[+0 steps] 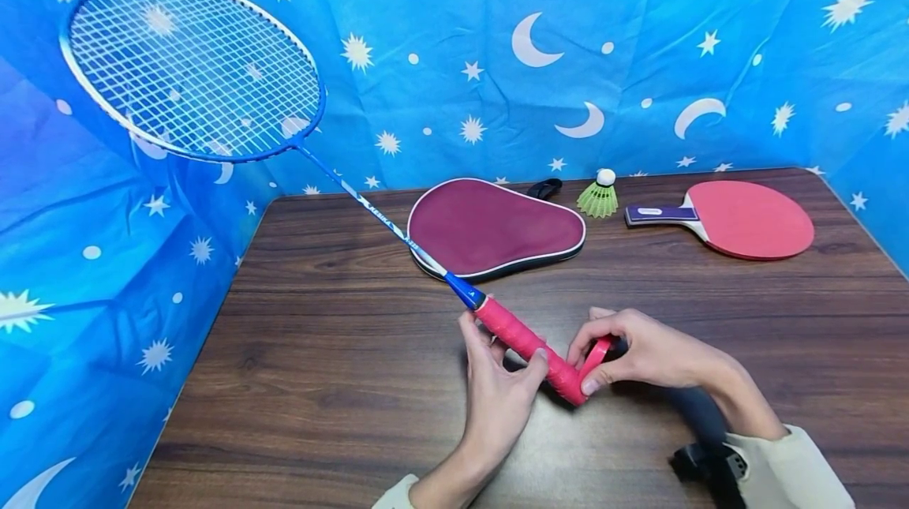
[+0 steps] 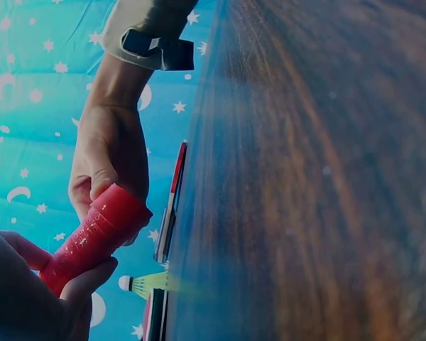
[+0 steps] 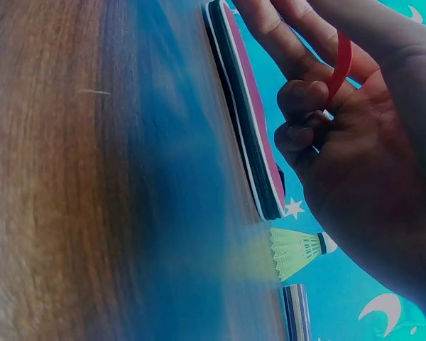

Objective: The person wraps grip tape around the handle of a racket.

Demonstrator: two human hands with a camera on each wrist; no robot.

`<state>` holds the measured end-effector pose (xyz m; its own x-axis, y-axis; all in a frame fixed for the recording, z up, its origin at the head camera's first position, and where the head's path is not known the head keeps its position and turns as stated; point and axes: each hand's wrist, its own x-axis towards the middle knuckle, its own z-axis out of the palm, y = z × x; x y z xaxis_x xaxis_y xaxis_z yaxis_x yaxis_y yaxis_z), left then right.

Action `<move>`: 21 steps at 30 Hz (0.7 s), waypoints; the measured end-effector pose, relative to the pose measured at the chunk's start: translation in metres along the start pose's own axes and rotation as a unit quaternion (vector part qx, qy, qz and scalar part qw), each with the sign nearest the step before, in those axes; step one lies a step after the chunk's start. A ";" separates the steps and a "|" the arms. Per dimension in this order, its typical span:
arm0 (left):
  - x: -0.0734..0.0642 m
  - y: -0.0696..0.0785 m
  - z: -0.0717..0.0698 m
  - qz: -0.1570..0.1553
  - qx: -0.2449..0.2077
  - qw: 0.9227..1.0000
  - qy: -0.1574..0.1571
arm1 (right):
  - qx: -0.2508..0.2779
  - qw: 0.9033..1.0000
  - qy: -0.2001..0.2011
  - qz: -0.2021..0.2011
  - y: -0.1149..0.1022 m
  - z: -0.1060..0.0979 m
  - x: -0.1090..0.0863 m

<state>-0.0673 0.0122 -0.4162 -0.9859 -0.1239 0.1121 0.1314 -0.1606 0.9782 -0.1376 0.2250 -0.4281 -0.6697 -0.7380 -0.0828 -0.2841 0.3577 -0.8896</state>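
A blue badminton racket [image 1: 358, 197] slants across the head view, its strung head raised at the upper left. Red grip tape [image 1: 521, 335] covers its handle down to the butt end. My left hand [image 1: 497, 387] holds the handle between thumb and fingers. At the butt, my right hand [image 1: 649, 351] pinches a loose strip of the tape [image 1: 595, 357], which stands off the handle in a short loop. In the right wrist view the red strip [image 3: 343, 67] runs between the curled fingers. The wrapped handle [image 2: 92, 238] shows ridges in the left wrist view.
A maroon paddle case [image 1: 497, 226] lies on the wooden table [image 1: 319, 383] behind the handle. To its right are a yellow-green shuttlecock [image 1: 599, 195] and a red table tennis paddle [image 1: 749, 218]. A blue star-and-moon cloth [image 1: 454, 35] hangs around the table's back and sides.
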 end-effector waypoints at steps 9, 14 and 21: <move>0.001 0.000 0.001 -0.010 -0.020 1.000 -0.009 | -0.020 1.000 -0.008 0.001 -0.001 0.001 0.000; 0.000 0.000 0.002 -0.030 0.001 1.000 0.000 | -0.024 0.999 -0.021 -0.003 0.000 0.002 0.001; 0.001 -0.003 0.001 -0.032 0.020 0.999 0.004 | -0.018 0.999 -0.035 -0.015 -0.001 0.004 0.002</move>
<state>-0.0688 0.0136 -0.4188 -0.9913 -0.1222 0.0483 0.0641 -0.1290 0.9896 -0.1361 0.2215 -0.4294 -0.6112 -0.7865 -0.0882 -0.3292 0.3540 -0.8754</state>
